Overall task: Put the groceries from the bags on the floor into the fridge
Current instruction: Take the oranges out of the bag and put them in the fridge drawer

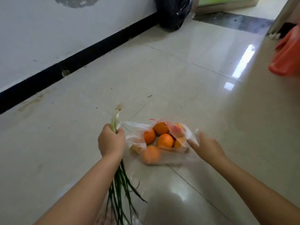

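Note:
A clear plastic bag (183, 155) lies on the tiled floor with several oranges (164, 140) inside. My left hand (111, 141) grips a bunch of green onions (121, 185), white ends up and long green leaves trailing down under my forearm; the same hand also pinches the bag's left handle (134, 125). My right hand (205, 146) is at the bag's right edge, fingers stretched toward the oranges, with the other thin handle (196, 133) lying against it. No fridge is in view.
An orange plastic bag (286, 60) sits at the right edge. A black bag (172, 13) leans against the wall at the back. A white wall with a black skirting board (65, 67) runs along the left. Glossy floor tiles (203, 51) stretch beyond.

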The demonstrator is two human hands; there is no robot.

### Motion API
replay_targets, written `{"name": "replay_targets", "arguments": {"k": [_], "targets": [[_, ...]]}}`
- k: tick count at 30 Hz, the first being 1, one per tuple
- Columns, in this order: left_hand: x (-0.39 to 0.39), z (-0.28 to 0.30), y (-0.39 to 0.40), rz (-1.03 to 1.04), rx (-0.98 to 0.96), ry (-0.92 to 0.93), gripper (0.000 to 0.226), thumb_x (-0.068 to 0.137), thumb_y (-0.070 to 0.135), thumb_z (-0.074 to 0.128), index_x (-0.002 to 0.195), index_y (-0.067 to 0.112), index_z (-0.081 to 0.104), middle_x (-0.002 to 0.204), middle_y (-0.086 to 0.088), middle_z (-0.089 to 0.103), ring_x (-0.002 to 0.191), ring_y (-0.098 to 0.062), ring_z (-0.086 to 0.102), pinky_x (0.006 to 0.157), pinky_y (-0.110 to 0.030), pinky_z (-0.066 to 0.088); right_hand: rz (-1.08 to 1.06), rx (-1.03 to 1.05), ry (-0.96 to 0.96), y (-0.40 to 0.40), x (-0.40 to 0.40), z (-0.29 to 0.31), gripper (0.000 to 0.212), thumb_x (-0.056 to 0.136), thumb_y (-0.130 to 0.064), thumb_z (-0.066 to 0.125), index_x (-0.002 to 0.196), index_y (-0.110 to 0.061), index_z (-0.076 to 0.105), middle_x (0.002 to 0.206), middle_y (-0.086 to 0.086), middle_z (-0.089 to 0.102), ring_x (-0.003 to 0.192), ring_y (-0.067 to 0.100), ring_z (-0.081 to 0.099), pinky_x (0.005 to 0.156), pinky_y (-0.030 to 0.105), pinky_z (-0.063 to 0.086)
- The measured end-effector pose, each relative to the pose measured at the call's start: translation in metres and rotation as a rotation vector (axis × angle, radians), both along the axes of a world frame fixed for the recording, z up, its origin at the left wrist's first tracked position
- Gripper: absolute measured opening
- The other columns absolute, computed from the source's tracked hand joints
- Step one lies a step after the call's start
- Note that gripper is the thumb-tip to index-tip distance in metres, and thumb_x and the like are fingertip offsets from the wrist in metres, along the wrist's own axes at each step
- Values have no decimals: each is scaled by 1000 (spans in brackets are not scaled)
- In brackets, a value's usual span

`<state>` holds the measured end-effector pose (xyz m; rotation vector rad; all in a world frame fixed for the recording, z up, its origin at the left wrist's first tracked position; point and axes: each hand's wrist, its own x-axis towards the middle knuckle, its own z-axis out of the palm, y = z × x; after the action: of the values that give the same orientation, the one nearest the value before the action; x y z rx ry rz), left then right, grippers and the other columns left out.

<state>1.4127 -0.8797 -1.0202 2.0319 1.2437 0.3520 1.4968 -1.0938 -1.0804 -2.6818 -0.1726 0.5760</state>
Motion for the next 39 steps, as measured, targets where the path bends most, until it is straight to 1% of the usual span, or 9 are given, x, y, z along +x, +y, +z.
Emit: {"name": "replay_targets", "arguments": {"k": [4, 8, 11, 13, 17, 23, 28, 35, 39], "targets": [[-26, -17, 13, -27, 50, 198, 9, 91, 6, 47, 94, 1, 53, 82, -13, 49, 75, -27, 44, 64, -31, 31, 73, -114, -231, 2, -5, -15, 60, 84, -4, 52, 140, -8, 28, 129, 23, 45, 114, 39, 48, 89, 43, 47], [-34, -29, 12, -133, 76, 270, 8, 90, 7, 46, 83, 4, 45, 63, -3, 40, 67, -25, 42, 46, -26, 24, 740, 1, -731, 35, -7, -14, 41, 66, -13, 45, 102, -13, 66, 109, 13, 65, 105, 28, 61, 92, 41, 50], [-35, -32, 11, -193, 82, 290, 11, 90, 9, 47, 80, 5, 44, 61, -1, 37, 68, -25, 43, 47, -25, 24, 963, -176, -305, 63, -13, 3, 43, 76, -39, 38, 87, -12, 70, 93, 5, 71, 96, 22, 65, 85, 27, 50], [-36, -33, 14, -208, 86, 301, 19, 90, 9, 47, 71, 8, 42, 61, 0, 37, 63, -23, 41, 46, -25, 23, 922, -223, -223, 74, -8, -9, 66, 82, -45, 16, 104, -8, 65, 114, 11, 63, 113, 25, 56, 87, 33, 46], [-42, -37, 26, -197, 73, 303, 26, 91, 8, 47, 67, 11, 37, 61, 0, 37, 53, -14, 34, 45, -24, 23, 792, -373, -172, 89, 0, -30, 40, 94, -23, 42, 131, -9, 43, 143, 13, 36, 131, 31, 39, 92, 43, 47], [-48, -42, 34, -274, 3, 305, 16, 92, 17, 51, 79, 8, 46, 65, 0, 43, 66, -21, 44, 49, -26, 28, 687, -399, -143, 95, -5, -46, 57, 88, -27, 55, 136, -10, 31, 135, 17, 45, 116, 35, 54, 89, 40, 49], [-43, -39, 33, -359, -62, 218, 15, 93, 18, 51, 81, 10, 49, 75, -6, 53, 79, -32, 62, 68, -36, 52, 605, -92, -156, 77, -18, -26, 70, 74, -40, 67, 135, -23, 38, 140, 12, 36, 127, 33, 41, 102, 37, 40], [-60, 24, 9, -327, -41, 165, 25, 99, 22, 40, 99, 1, 54, 98, -15, 59, 87, -28, 57, 70, -30, 38, 154, 474, 86, 38, -49, 97, 78, 60, -11, 84, 118, -32, 36, 108, -14, 42, 96, 10, 52, 76, 17, 41], [-60, 126, -6, -403, -102, 111, 19, 99, 21, 39, 91, 7, 49, 86, -9, 53, 79, -26, 56, 56, -25, 32, -82, 664, 241, 26, -69, 193, 73, 63, -6, 82, 106, -32, 30, 92, -24, 35, 77, -3, 46, 54, 6, 42]]}}
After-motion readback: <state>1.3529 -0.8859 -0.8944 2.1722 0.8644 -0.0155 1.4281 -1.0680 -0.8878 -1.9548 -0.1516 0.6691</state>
